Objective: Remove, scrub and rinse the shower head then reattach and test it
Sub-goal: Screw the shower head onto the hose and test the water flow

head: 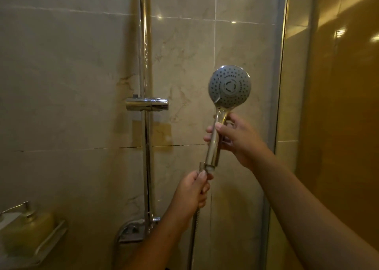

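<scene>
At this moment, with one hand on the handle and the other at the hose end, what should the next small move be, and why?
Probably bring the hose nut in line with the base of the shower head handle. The nut in the left hand sits just beside that base, offset rather than square to it, while the right hand holds the handle upright. Whether they are being joined or separated cannot be told.

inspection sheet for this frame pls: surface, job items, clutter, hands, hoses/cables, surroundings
Surface: beige marble-look wall tiles; dark stained grout line behind the rail.
Job's things: shower head out of its holder, spray face toward camera; hose nut sits beside the handle's bottom end, looks separated.
Slider bracket: empty, on the chrome riser rail.
Clutter: soap dispenser on a wall shelf, lower left.
Hands: right hand grips the handle; left hand grips the hose end.
Cables: metal shower hose hangs down from the left hand.
Surroundings: glass panel at right; mixer valve below the rail; no water seen running.
</scene>
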The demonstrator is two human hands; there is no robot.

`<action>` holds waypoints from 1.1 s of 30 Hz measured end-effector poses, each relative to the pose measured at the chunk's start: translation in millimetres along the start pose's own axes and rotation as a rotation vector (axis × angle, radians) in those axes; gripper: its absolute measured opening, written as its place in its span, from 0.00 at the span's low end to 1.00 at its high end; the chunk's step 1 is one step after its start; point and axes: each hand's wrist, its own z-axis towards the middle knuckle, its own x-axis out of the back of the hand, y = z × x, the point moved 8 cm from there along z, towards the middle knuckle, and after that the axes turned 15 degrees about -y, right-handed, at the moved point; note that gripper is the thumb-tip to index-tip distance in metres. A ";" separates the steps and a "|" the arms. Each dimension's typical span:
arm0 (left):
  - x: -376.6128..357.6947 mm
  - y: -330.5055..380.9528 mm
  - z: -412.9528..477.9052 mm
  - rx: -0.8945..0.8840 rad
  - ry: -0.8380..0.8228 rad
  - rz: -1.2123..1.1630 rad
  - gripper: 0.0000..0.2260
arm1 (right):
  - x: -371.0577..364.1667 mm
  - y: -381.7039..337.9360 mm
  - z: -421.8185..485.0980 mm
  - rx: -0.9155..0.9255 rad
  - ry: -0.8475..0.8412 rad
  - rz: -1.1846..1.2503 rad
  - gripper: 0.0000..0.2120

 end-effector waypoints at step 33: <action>1.1 -13.6 -76.3 -0.071 -0.029 -0.200 0.15 | -77.8 16.5 -3.7 0.070 -0.273 -0.022 0.15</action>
